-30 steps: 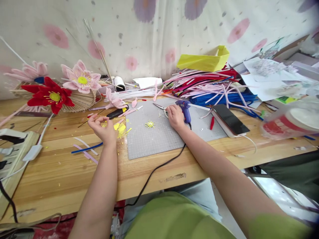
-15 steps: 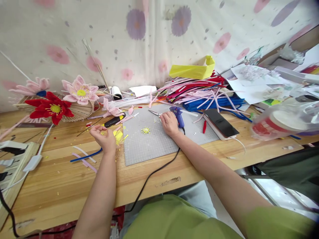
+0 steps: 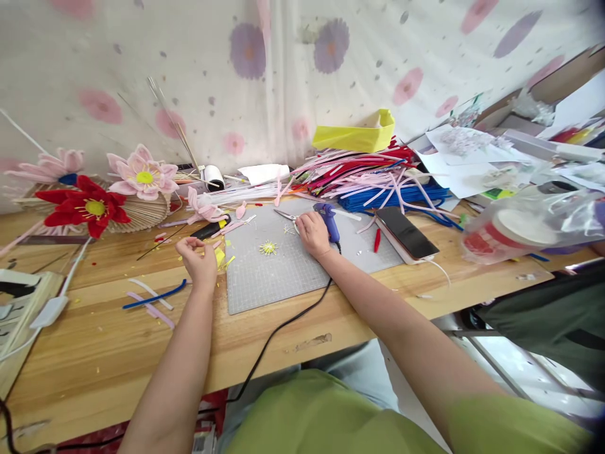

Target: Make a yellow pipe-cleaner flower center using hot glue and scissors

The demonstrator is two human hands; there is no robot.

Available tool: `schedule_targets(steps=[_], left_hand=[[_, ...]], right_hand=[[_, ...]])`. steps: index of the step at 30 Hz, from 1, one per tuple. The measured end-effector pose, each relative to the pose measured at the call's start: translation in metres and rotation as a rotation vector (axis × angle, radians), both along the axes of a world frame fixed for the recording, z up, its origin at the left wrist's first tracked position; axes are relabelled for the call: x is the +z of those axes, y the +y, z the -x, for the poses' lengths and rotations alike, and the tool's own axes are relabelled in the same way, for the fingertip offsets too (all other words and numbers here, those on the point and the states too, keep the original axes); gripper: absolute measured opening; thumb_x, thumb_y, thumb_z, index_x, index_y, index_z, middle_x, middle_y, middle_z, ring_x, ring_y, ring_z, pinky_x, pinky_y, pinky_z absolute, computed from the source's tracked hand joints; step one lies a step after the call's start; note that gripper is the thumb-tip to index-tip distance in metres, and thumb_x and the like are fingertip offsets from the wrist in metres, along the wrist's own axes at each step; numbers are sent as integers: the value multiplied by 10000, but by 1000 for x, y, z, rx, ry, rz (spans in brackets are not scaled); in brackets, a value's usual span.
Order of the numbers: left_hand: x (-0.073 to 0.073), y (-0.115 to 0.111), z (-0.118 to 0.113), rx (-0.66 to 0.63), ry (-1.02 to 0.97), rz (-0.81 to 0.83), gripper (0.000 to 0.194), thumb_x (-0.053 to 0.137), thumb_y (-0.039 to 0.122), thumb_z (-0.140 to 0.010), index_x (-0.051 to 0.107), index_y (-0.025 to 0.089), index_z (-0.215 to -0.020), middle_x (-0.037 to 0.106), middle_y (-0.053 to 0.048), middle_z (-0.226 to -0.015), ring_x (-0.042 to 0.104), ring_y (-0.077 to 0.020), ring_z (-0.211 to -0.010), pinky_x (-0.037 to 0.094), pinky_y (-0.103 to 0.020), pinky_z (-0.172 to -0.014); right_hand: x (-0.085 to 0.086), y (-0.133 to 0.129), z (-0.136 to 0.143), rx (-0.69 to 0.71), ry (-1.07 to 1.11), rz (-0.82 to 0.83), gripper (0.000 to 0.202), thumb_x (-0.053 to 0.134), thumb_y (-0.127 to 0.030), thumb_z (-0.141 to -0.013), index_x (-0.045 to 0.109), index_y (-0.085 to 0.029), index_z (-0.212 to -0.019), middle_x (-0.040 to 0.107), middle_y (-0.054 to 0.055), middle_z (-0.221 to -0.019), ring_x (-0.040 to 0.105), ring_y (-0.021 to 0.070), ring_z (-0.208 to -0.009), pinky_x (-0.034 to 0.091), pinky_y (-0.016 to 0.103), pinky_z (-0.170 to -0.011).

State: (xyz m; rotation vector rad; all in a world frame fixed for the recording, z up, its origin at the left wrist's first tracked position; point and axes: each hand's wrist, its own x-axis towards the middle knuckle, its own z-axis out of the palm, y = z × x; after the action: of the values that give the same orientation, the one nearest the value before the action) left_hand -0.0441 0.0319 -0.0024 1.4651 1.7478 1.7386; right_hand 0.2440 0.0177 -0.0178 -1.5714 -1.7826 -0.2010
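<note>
My left hand (image 3: 198,260) hovers over the table at the left of the grey cutting mat (image 3: 265,284), fingers curled in toward the thumb. Whatever it pinches is too small to make out. Yellow scraps (image 3: 220,257) lie beside it. My right hand (image 3: 312,234) rests low on the mat with fingers bent down and closed; their tips are hidden. Metal pointed blades (image 3: 285,215) stick out next to its fingers, and a small pale stamen cluster (image 3: 288,229) lies close by. A yellow stamen burst (image 3: 268,248) sits on the mat between my hands. The blue glue gun (image 3: 328,221) is just right of my right hand.
Pipe-cleaner bundles (image 3: 359,180) pile up at the back. Finished red (image 3: 94,208) and pink flowers (image 3: 143,177) stand left. A phone (image 3: 406,233), a bagged cup (image 3: 510,236) and a power strip (image 3: 28,302) flank the work area. The glue gun's black cord (image 3: 278,328) crosses the front edge.
The view has turned slightly, shifting the scene left. Against the table, my left hand has moved a little right, away from the blue pipe cleaner. My right hand stays in place.
</note>
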Motion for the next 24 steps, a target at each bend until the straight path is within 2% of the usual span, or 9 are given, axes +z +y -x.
schedule_targets(steps=[7, 11, 14, 18, 24], left_hand=[[5, 3, -4, -24, 5, 54, 334, 499, 67, -595, 299, 232, -804, 328, 65, -711, 360, -88, -596, 337, -245, -612], [8, 0, -3, -55, 12, 97, 323, 537, 97, -602, 333, 227, -817, 398, 61, -725, 418, -88, -634, 337, -233, -600], [7, -5, -3, -57, 45, 102, 299, 531, 109, -625, 369, 220, -852, 464, 43, -751, 470, -98, -686, 331, -229, -592], [9, -17, -10, -44, 96, 70, 293, 575, 169, -678, 405, 208, -914, 508, 30, -774, 525, -112, -745, 375, -242, -668], [21, -35, -23, 2, 171, 185, 204, 564, 283, -789, 496, 190, -958, 458, 64, -601, 473, -119, -574, 343, -251, -606]], right_hand=[[-2, 0, -1, 1, 68, 20, 377, 289, -349, -974, 563, -202, -762, 582, 87, -831, 481, 213, -830, 373, 350, -788], [-3, 2, -2, 9, 120, 7, 385, 279, -353, -975, 555, -208, -750, 591, 82, -822, 491, 210, -823, 378, 345, -786], [-3, 2, -3, 16, 155, 23, 367, 292, -343, -970, 552, -213, -747, 598, 79, -819, 505, 214, -837, 385, 346, -791], [-3, 1, -5, 29, 201, 50, 358, 292, -323, -968, 553, -216, -748, 603, 77, -812, 522, 214, -850, 395, 346, -800], [8, -6, 1, 115, 182, 6, 270, 387, -316, -939, 583, -216, -783, 630, 82, -847, 539, 215, -856, 412, 344, -789]])
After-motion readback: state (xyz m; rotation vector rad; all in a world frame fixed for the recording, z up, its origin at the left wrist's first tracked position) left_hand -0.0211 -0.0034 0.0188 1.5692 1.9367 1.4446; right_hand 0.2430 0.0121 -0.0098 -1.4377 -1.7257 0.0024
